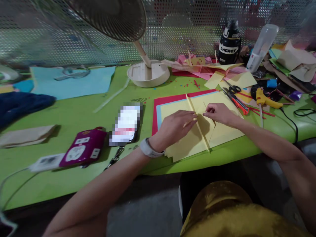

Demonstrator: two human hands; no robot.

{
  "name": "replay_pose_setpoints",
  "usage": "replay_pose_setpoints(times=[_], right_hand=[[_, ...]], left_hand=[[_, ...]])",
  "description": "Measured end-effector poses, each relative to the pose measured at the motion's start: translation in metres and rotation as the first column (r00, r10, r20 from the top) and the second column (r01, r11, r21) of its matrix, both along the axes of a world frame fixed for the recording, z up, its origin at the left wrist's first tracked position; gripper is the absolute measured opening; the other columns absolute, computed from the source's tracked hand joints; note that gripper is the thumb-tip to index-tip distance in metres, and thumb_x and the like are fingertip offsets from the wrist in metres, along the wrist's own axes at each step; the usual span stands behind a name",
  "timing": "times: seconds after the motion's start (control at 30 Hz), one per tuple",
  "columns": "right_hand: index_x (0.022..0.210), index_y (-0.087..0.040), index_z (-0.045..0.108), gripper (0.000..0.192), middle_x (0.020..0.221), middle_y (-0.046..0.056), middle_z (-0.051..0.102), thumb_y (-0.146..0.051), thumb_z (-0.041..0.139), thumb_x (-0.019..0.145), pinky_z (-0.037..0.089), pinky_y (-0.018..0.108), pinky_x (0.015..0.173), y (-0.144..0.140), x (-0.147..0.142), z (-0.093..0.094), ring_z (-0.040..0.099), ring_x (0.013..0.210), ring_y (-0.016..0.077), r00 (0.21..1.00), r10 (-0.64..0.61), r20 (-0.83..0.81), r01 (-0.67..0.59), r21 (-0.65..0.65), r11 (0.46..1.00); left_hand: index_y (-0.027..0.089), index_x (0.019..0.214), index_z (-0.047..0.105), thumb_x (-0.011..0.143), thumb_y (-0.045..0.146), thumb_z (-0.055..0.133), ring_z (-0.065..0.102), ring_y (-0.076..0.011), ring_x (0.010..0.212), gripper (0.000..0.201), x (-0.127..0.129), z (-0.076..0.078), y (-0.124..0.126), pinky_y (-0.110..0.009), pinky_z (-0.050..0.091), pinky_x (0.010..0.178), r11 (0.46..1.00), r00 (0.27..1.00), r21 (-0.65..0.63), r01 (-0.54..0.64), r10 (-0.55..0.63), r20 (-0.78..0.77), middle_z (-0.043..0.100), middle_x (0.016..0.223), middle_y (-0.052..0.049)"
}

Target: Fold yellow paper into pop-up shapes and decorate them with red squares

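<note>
Pale yellow paper [182, 148] lies in front of me over a blue and a red sheet [155, 120]. A narrow folded strip of yellow paper [202, 136] stands up from it, running from the back toward the table edge. My left hand [176, 125] pinches that strip near its middle, thumb on one side and fingers on the other. Just to the right, my right hand [218, 112] has its fingertips pinched together close to the strip. A small pointed yellow flap [212, 121] shows beneath them; what those fingertips hold is too small to make out.
Right of the paper lie a utility knife [238, 102], scissors [233, 87] and a yellow glue gun [268, 99] with a cord. Behind stand a fan [148, 77], a black bottle [229, 46] and paper scraps. A phone [127, 121] and a purple pouch-like case [85, 146] lie left.
</note>
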State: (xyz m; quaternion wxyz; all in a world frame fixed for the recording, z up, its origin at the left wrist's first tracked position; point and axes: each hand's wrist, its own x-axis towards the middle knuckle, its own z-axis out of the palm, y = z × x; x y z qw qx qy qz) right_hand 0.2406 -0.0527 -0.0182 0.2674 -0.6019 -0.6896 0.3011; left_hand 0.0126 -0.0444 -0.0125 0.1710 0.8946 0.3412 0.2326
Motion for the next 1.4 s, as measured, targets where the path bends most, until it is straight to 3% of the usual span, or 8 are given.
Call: replay_pose_setpoints(times=[0.13,0.4,0.7,0.87,1.0,1.1,1.27,1.4], right_hand=[[0.076,-0.020,0.062,0.017,0.070,0.001,0.065,-0.033,0.068,0.086,0.038,0.030,0.064,0.000,0.000,-0.001,0.059,0.070,0.0165,0.996,0.021,0.082,-0.022,0.011,1.000],[0.084,-0.021,0.060,0.025,0.072,0.000,0.063,-0.032,0.080,0.075,0.037,0.029,0.061,0.004,0.005,0.012,0.056,0.065,0.0151,0.985,0.122,0.124,-0.105,-0.134,0.985],[0.087,-0.019,0.062,0.020,0.073,0.000,0.063,-0.024,0.078,0.077,0.039,0.029,0.063,0.005,0.004,0.014,0.055,0.066,0.0153,0.980,0.137,0.144,-0.117,-0.136,0.984],[0.087,-0.017,0.070,0.007,0.085,0.004,0.065,-0.023,0.073,0.085,0.043,0.030,0.072,-0.001,0.012,0.006,0.059,0.075,0.0158,0.963,0.187,0.195,-0.201,0.057,0.978],[0.094,-0.018,0.074,0.013,0.094,0.007,0.067,-0.022,0.062,0.095,0.046,0.030,0.074,-0.010,0.019,-0.008,0.061,0.085,0.0177,0.892,0.248,0.377,-0.369,0.294,0.882],[0.102,-0.015,0.073,0.022,0.098,0.010,0.069,-0.017,0.051,0.100,0.046,0.029,0.068,-0.016,0.021,-0.014,0.061,0.093,0.0202,0.794,0.213,0.570,-0.487,0.385,0.784],[0.109,-0.011,0.070,0.035,0.101,0.012,0.069,-0.004,0.037,0.100,0.044,0.028,0.061,-0.022,0.021,-0.012,0.059,0.092,0.0201,0.625,0.179,0.760,-0.631,0.356,0.689],[0.115,-0.011,0.067,0.038,0.104,0.011,0.070,0.000,0.035,0.098,0.044,0.029,0.061,-0.024,0.021,-0.010,0.059,0.089,0.0195,0.573,0.171,0.801,-0.676,0.345,0.651]], left_hand=[[0.017,0.118,0.069,0.100,0.025,0.045,0.064,-0.0301,0.120,0.031,0.002,-0.013,-0.006,-0.047,0.051,0.101,0.985,0.970,0.083,0.150,-0.130,-0.206,0.067,0.133,-0.016],[0.014,0.128,0.064,0.102,0.019,0.039,0.059,-0.0306,0.129,0.036,-0.001,-0.024,-0.008,-0.048,0.050,0.105,0.960,0.948,0.160,0.228,-0.182,-0.261,0.062,0.140,-0.017],[0.016,0.129,0.065,0.099,0.019,0.044,0.061,-0.0320,0.127,0.036,0.000,-0.027,-0.005,-0.051,0.051,0.104,0.968,0.964,0.104,0.228,-0.210,-0.164,0.065,0.137,-0.017],[0.010,0.127,0.064,0.102,0.018,0.039,0.062,-0.0343,0.124,0.036,0.000,-0.027,-0.004,-0.051,0.055,0.097,0.943,0.943,0.197,0.269,-0.216,-0.252,0.065,0.135,-0.020],[0.011,0.124,0.065,0.102,0.017,0.042,0.066,-0.0305,0.117,0.032,-0.001,-0.026,-0.006,-0.045,0.058,0.091,0.910,0.934,0.309,0.278,-0.181,-0.307,0.066,0.133,-0.017],[0.010,0.120,0.066,0.101,0.016,0.042,0.068,-0.0280,0.112,0.031,-0.002,-0.026,-0.006,-0.043,0.059,0.089,0.889,0.934,0.359,0.286,-0.175,-0.312,0.069,0.128,-0.016],[0.011,0.114,0.067,0.102,0.016,0.040,0.069,-0.0243,0.108,0.030,-0.003,-0.027,-0.007,-0.038,0.060,0.089,0.862,0.943,0.426,0.274,-0.154,-0.294,0.071,0.123,-0.013],[0.012,0.108,0.068,0.102,0.017,0.041,0.071,-0.0234,0.102,0.028,-0.004,-0.023,-0.009,-0.036,0.061,0.082,0.860,0.950,0.441,0.257,-0.142,-0.278,0.072,0.118,-0.013]])
